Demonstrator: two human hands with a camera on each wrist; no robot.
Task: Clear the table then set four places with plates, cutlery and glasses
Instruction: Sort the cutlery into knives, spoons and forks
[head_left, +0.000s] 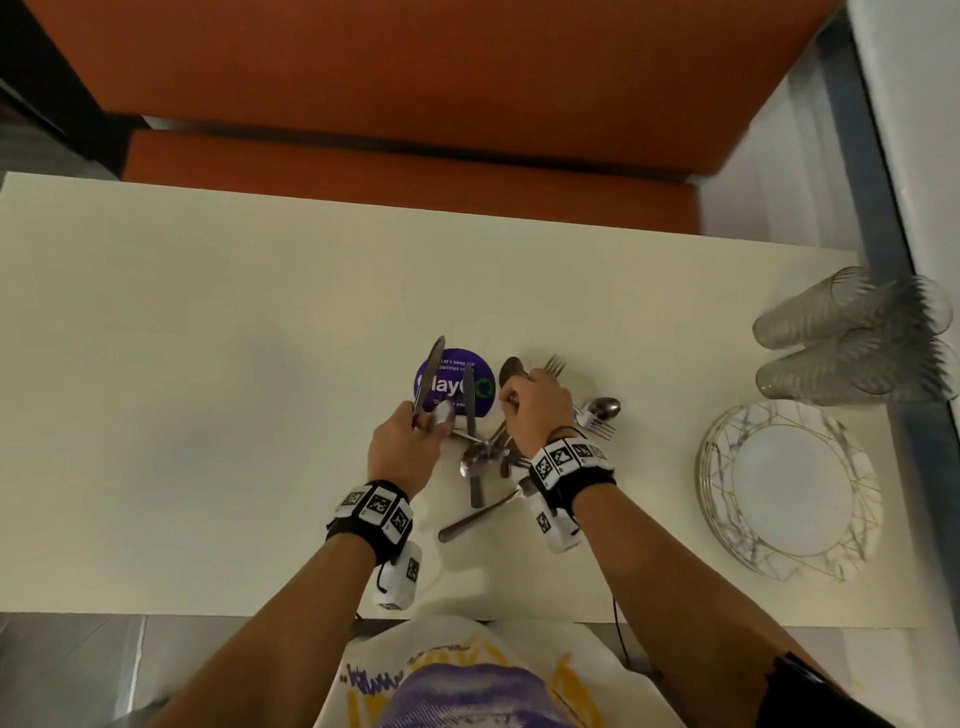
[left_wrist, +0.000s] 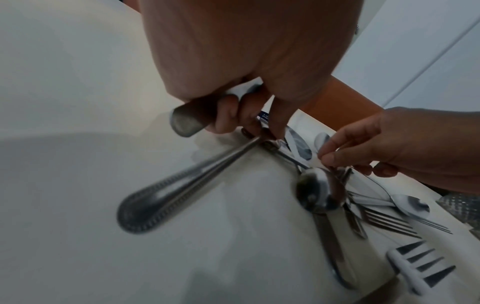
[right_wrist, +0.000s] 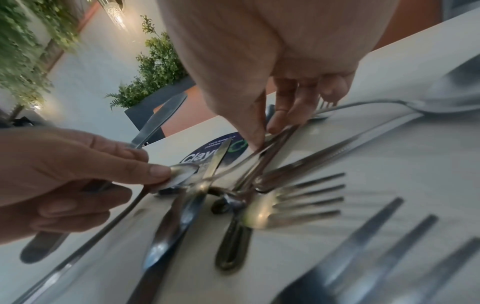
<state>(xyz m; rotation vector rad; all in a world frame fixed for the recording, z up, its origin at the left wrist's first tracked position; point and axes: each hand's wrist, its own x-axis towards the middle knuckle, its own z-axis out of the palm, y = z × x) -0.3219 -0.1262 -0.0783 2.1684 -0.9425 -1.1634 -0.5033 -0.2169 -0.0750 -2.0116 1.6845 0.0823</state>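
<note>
A shared dining or pantry area, likely in an office or café. A long white tabletop (head_left: 208, 364) stands against an orange upholstered bench (head_left: 415, 78) at the top of the frame. A round purple sticker (head_left: 457, 382) mentions keeping pantries clean. Potted green plants (right_wrist: 155, 67) line the background.

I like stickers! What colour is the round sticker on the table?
The round sticker is purple with white writing; the head view shows it best.

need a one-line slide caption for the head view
Left hand grips a knife while the right hand picks cutlery from the pile; plates and glasses wait at the table's right end.
</note>
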